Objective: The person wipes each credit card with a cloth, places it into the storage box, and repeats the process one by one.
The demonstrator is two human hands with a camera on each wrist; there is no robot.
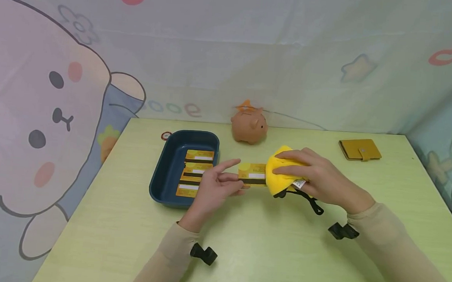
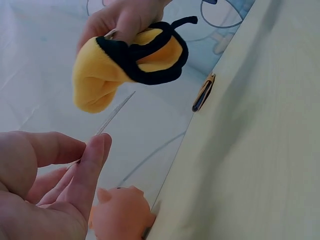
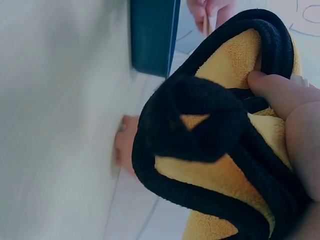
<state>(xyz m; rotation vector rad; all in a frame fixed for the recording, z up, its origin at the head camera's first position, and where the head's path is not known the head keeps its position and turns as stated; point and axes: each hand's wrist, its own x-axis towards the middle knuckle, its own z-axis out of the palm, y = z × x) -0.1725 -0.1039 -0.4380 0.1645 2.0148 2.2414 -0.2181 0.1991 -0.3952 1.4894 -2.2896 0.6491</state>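
Observation:
My left hand [image 1: 215, 185] pinches a yellow card [image 1: 252, 173] with a dark stripe by its left end, between thumb and fingers. Seen edge-on in the left wrist view, the card [image 2: 116, 112] is a thin sliver rising toward the cloth. My right hand [image 1: 317, 176] grips a folded yellow cloth [image 1: 280, 172] with black trim and a black loop. In the head view this cloth overlaps the card's right end. Close up in the right wrist view, the cloth [image 3: 235, 185] hides most of what lies behind it, and my thumb [image 3: 280, 92] presses on its folds.
Left of my left hand stands a dark blue tray [image 1: 164, 193] with several similar yellow cards [image 1: 199, 156] inside. A pink piggy bank [image 1: 246, 127] stands at the table's back edge. Back right lies a mustard wallet [image 1: 359, 150]. A printed curtain [image 1: 292, 76] hangs behind the table.

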